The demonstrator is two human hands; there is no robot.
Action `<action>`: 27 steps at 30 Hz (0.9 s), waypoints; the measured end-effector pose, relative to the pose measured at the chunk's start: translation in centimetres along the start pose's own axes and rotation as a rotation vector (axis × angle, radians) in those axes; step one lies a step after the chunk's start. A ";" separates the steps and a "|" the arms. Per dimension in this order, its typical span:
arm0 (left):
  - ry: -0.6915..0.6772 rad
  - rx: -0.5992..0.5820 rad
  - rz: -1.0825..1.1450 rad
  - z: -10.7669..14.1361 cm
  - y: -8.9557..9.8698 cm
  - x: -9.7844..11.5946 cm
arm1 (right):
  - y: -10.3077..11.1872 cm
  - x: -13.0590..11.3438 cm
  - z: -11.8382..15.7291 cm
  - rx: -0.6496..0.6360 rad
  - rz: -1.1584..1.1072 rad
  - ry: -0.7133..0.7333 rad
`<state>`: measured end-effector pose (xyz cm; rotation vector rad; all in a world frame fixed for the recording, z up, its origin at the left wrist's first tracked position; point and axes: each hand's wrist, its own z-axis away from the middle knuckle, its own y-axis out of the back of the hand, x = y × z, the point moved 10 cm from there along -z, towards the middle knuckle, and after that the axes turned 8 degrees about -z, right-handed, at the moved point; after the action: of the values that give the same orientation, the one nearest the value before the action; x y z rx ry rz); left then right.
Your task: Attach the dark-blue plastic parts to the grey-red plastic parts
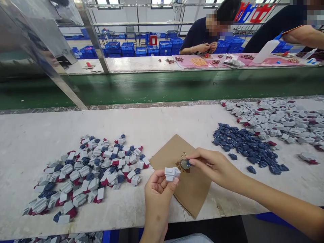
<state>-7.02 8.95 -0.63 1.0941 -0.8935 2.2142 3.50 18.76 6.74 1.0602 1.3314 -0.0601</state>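
Between the thumb and fingers of my left hand point(160, 189) is a light grey plastic piece point(171, 173), held above the near left part of a brown cardboard sheet point(194, 192). My right hand point(211, 165) pinches a small dark blue plastic piece point(188, 162), mostly covered by the fingertips. That piece is at the edge of a small round cap point(184, 164) with pale contents, which sits on the cardboard amid dark wet stains. Whether the blue piece touches the contents I cannot tell.
Left lies a pile of grey, blue and dark red assembled pieces point(93, 168). Right are a heap of dark blue pieces point(243, 145) and a larger heap of grey pieces point(283, 118). A green conveyor belt point(157, 86) runs beyond; a co-worker point(199, 37) sits across it.
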 end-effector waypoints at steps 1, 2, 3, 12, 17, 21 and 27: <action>-0.003 -0.015 0.001 0.1 -0.2 0.0 | 0.6 -0.4 0.1 0.040 -0.099 -0.041; -0.004 -0.029 0.002 0.3 -0.4 0.1 | 0.9 -1.0 0.2 0.065 -0.168 -0.063; -0.005 -0.041 0.000 0.4 -0.6 0.1 | 1.0 -1.6 0.3 0.077 -0.208 -0.065; -0.022 -0.083 -0.022 1.2 -1.6 0.6 | 0.9 -4.0 0.6 0.088 -0.118 0.057; -0.063 -0.077 -0.072 1.4 -1.4 0.4 | 0.0 -4.0 0.8 0.024 -0.113 0.100; -0.076 -0.072 -0.097 1.4 -1.2 -0.2 | -0.9 -2.6 0.9 -0.010 -0.223 0.017; -0.069 -0.074 -0.159 1.3 -1.4 -0.5 | -1.6 -1.4 1.3 0.061 -0.272 -0.029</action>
<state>-5.17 8.87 0.03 1.1708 -0.8780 2.0101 3.15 16.29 6.78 0.9194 1.4484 -0.3194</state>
